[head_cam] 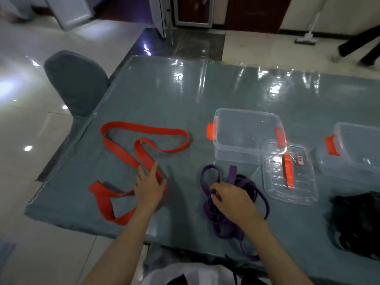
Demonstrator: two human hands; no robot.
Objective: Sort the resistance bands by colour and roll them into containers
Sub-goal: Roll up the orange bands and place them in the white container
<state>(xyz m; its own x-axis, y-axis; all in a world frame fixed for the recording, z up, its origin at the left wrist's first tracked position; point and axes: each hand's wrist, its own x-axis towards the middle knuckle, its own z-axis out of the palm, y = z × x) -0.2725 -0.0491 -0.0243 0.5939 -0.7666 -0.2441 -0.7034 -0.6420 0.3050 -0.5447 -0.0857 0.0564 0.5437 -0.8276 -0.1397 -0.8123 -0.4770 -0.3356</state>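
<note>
Head view, left hand (149, 187) flat on red band (144, 145), right hand (230, 197) pinching purple bands (236, 204), hands apart.

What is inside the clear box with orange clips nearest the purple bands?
Nothing shows inside the clear box; the table shows through its walls. Its near right corner rests on a loose lid. No band is in it yet; the purple bands lie on the table in front.

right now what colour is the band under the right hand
Purple band, seen in the head view.
</note>
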